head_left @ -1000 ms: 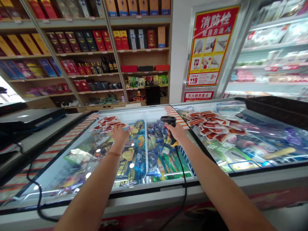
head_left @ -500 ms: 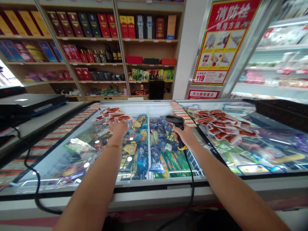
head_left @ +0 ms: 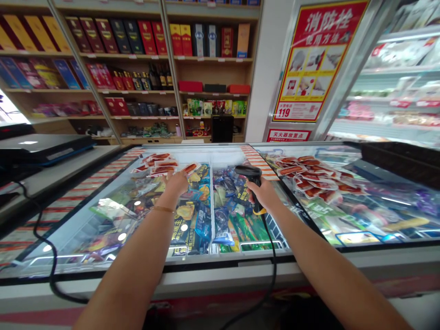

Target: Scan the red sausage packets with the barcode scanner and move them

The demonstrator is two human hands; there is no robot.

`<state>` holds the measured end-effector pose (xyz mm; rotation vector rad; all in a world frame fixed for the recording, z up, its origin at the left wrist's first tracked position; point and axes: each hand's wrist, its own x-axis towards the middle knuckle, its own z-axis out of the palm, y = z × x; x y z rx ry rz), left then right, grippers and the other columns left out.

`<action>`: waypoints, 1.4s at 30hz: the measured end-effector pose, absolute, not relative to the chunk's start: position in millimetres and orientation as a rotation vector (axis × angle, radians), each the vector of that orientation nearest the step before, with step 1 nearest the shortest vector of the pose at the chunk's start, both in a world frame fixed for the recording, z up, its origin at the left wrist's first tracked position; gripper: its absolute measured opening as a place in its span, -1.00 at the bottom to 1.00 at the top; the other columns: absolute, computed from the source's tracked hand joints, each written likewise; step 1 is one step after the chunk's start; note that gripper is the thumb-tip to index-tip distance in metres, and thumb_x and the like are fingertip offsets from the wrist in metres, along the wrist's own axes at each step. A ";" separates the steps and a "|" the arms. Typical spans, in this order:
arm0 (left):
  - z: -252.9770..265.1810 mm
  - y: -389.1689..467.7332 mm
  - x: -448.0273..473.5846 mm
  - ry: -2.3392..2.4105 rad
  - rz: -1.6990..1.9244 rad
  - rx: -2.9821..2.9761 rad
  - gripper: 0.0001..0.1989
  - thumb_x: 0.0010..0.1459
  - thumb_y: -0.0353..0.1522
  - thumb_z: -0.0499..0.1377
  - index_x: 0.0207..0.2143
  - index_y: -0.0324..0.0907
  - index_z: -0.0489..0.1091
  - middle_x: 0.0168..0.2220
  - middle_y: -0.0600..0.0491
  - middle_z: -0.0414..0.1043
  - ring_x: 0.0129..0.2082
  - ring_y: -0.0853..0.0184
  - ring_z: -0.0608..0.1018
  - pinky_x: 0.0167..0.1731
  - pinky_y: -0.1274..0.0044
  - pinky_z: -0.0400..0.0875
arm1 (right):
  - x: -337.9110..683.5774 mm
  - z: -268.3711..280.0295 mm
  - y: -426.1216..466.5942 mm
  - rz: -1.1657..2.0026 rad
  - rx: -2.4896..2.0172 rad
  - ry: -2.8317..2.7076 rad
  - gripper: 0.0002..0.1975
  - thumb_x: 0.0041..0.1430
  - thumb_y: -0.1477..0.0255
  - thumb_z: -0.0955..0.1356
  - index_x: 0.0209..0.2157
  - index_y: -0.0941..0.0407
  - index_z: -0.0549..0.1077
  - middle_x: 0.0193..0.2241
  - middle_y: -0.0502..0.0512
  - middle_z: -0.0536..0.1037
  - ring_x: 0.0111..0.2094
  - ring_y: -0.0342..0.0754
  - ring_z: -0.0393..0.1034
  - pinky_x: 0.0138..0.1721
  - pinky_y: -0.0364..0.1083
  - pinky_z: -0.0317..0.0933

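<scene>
The freezer (head_left: 192, 275) carries a right pile (head_left: 314, 176) of sausage packs and a smaller left pile (head_left: 161, 162) on its glass top, and between them the right hand (head_left: 263, 191) has its grip wrapped round the scanner (head_left: 248, 172). The single pack (head_left: 190, 168) lies nearer the left hand (head_left: 178, 183), just ahead and rightward of that grip, long axis slanting away to the right; whether the fingers pinch or merely touch it, I cannot tell.

The scanner (head_left: 249, 171) looks like smooth black plastic with a dull sheen, the sausage packets (head_left: 166, 163) wear shiny clear film, the freezer lid (head_left: 118, 189) is glossy, reflective glass, and the shelves (head_left: 213, 71) behind look like matt, pale wood.
</scene>
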<state>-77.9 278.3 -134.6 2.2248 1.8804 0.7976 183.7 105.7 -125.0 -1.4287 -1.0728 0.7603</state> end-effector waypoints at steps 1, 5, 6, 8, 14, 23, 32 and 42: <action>-132.0 276.3 -75.9 1.908 0.737 2.304 -0.71 0.20 -0.25 0.01 -0.26 -0.12 0.51 -0.15 -0.20 0.53 0.12 -0.15 0.32 0.06 -0.01 0.00 | 183.9 -125.1 105.6 0.760 -1.434 -1.073 -0.78 0.02 0.32 0.35 -0.30 0.10 0.31 -0.61 -0.12 0.41 -0.72 -0.19 0.31 -0.71 -0.21 0.17; -127.6 269.9 -71.2 2.037 0.703 2.354 -0.56 0.21 -0.10 -0.02 -0.16 -0.19 0.48 -0.16 -0.25 0.51 -0.01 -0.09 0.44 0.04 0.08 0.11 | 184.3 -126.0 105.3 0.755 -1.440 -1.081 -0.77 0.01 0.31 0.35 -0.29 0.10 0.32 -0.61 -0.12 0.41 -0.72 -0.19 0.31 -0.71 -0.21 0.17; -128.2 269.3 -71.3 2.091 0.743 2.297 -0.50 0.16 -0.04 0.03 -0.09 -0.23 0.46 -0.10 -0.28 0.49 0.01 -0.10 0.43 0.04 0.09 0.13 | 184.4 -126.3 105.4 0.754 -1.435 -1.081 -0.77 0.01 0.31 0.35 -0.29 0.10 0.32 -0.61 -0.12 0.41 -0.72 -0.18 0.31 -0.71 -0.21 0.17; -130.7 268.9 -72.7 2.179 0.759 2.205 -0.31 0.02 0.05 0.14 0.02 -0.30 0.39 0.04 -0.37 0.38 0.09 -0.17 0.36 0.04 0.08 0.15 | 184.6 -127.0 105.7 0.751 -1.426 -1.086 -0.78 0.01 0.31 0.35 -0.30 0.10 0.32 -0.62 -0.12 0.40 -0.72 -0.17 0.31 -0.72 -0.20 0.17; -133.0 269.9 -79.2 2.125 0.590 2.252 -0.37 -0.04 0.05 0.20 -0.09 -0.25 0.45 0.03 -0.35 0.39 0.07 -0.21 0.37 -0.01 0.12 0.23 | 181.7 -123.0 103.1 0.734 -1.455 -1.114 -0.82 0.03 0.33 0.34 -0.33 0.10 0.31 -0.62 -0.11 0.40 -0.72 -0.18 0.31 -0.70 -0.20 0.18; -134.6 276.7 -72.9 1.483 0.971 1.856 -0.70 -0.03 -0.23 0.23 -0.24 -0.18 0.52 -0.44 0.01 0.54 -0.37 0.23 0.57 -0.41 0.54 0.36 | 177.7 -120.7 99.3 0.711 -1.493 -1.175 -0.83 0.05 0.34 0.34 -0.31 0.10 0.33 -0.63 -0.08 0.43 -0.72 -0.15 0.32 -0.69 -0.19 0.17; -135.1 277.5 -69.2 1.064 1.325 1.289 -0.74 -0.17 -0.29 0.35 -0.43 -0.25 0.44 -0.52 0.09 0.48 -0.45 0.35 0.55 -0.32 0.49 0.49 | 161.9 -112.6 83.9 0.731 -1.468 -1.436 -0.85 0.08 0.33 0.34 -0.36 0.08 0.29 -0.68 -0.08 0.42 -0.72 -0.14 0.31 -0.62 -0.18 0.19; -126.1 263.9 -57.4 0.990 1.297 1.195 -0.81 -0.07 -0.34 0.31 -0.39 -0.24 0.42 -0.45 0.08 0.53 -0.37 0.32 0.60 -0.28 0.47 0.52 | 150.0 -106.0 76.6 0.766 -1.417 -1.491 -0.83 0.03 0.36 0.36 -0.32 0.09 0.33 -0.70 -0.10 0.35 -0.71 -0.14 0.29 -0.62 -0.17 0.19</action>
